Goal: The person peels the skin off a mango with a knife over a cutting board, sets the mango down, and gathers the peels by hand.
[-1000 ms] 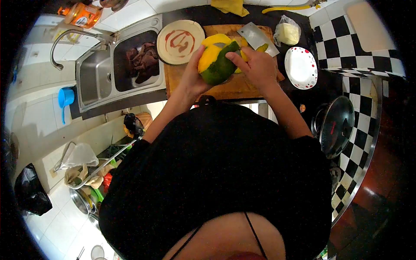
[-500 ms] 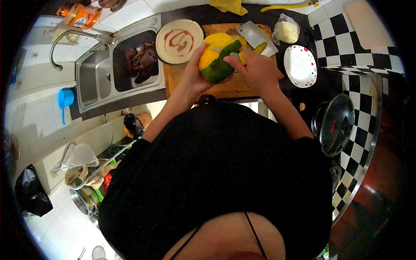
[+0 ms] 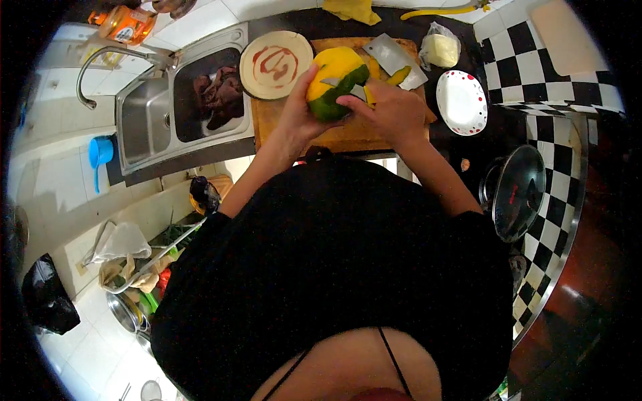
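Note:
My left hand (image 3: 302,107) is wrapped round the left and underside of a large round fruit (image 3: 338,62), possibly a mango or papaya. Its upper part is bare yellow, and dark green skin covers the lower right. My right hand (image 3: 396,115) is closed on a small knife (image 3: 358,92), its handle hidden in the fingers. The knife's blade lies against the green skin, with the thumb beside it. Below both hands is a wooden cutting board (image 3: 287,134). A cleaver (image 3: 396,60) rests on the board's back right, near a strip of peel (image 3: 399,76).
A round board with red markings (image 3: 275,65) sits left of the fruit, beside the steel sink (image 3: 144,123) with dark cloth (image 3: 219,93). To the right are a white plate (image 3: 461,102), a bagged pale block (image 3: 443,50) and a glass-lidded pan (image 3: 519,192).
The knife has moved along the fruit's skin, and more of its blade shows. The fruit has turned slightly, and the flap of green peel at its right no longer sticks up.

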Tool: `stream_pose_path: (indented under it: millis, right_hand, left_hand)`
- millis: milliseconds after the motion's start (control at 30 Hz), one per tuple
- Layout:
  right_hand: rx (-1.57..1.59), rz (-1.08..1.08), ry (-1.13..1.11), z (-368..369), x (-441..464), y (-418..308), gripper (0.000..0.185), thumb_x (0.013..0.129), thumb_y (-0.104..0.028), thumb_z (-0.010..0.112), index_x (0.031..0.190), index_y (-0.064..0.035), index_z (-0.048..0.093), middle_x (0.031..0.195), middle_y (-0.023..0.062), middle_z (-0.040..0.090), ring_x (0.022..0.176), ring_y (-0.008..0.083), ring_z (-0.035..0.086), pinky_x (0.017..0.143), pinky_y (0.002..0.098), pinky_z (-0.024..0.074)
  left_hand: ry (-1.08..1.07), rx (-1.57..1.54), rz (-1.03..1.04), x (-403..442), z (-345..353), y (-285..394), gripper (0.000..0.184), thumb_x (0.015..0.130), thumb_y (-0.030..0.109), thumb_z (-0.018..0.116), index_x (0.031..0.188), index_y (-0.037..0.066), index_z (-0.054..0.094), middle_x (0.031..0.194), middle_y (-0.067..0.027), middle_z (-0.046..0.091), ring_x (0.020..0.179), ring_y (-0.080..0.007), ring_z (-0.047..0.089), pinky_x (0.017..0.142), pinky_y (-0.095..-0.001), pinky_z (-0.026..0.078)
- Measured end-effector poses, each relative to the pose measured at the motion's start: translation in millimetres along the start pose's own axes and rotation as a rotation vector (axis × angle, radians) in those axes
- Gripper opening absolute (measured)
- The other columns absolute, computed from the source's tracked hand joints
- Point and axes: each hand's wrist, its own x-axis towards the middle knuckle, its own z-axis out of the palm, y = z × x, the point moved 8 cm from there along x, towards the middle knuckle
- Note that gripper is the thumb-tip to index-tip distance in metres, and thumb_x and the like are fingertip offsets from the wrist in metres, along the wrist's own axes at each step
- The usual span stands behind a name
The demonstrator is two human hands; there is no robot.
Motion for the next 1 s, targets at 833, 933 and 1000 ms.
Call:
stream_pose_path:
  millis: [833, 933, 1000]
  right_hand:
    - [0.297, -0.073, -0.056, -0.1, 14.2, 18.8, 0.042, 0.087, -0.048, 0.045, 0.080, -0.0068, 0.052, 0.065, 0.0138, 0.056, 0.063, 0.0334, 0.057, 0.054, 0.0423, 0.0423]
    - [0.372, -0.041, -0.120, 3.9, 9.7, 17.7, 0.037, 0.089, -0.043, 0.045, 0.084, -0.0059, 0.051, 0.063, 0.0145, 0.055, 0.062, 0.0328, 0.056, 0.054, 0.0398, 0.0410]
    - [0.370, -0.010, -0.161, 5.1, 8.0, 16.6, 0.039, 0.089, -0.043, 0.045, 0.084, -0.0056, 0.051, 0.063, 0.0147, 0.055, 0.062, 0.0330, 0.056, 0.054, 0.0404, 0.0409]
  left_hand:
    - [-0.063, 0.037, 0.117, 3.0, 2.3, 19.6, 0.051, 0.088, 0.036, 0.051, 0.128, 0.008, 0.037, 0.122, -0.0113, 0.049, 0.112, -0.0256, 0.050, 0.094, -0.0432, 0.042]
    - [-0.080, 0.000, 0.106, 1.3, 5.0, 19.9, 0.051, 0.087, 0.036, 0.051, 0.127, 0.008, 0.038, 0.122, -0.0117, 0.049, 0.111, -0.0265, 0.051, 0.094, -0.0451, 0.042]
    - [-0.070, -0.009, 0.097, 1.2, 4.8, 19.3, 0.050, 0.086, 0.035, 0.052, 0.127, 0.008, 0.039, 0.121, -0.0120, 0.050, 0.111, -0.0270, 0.051, 0.094, -0.0458, 0.042]
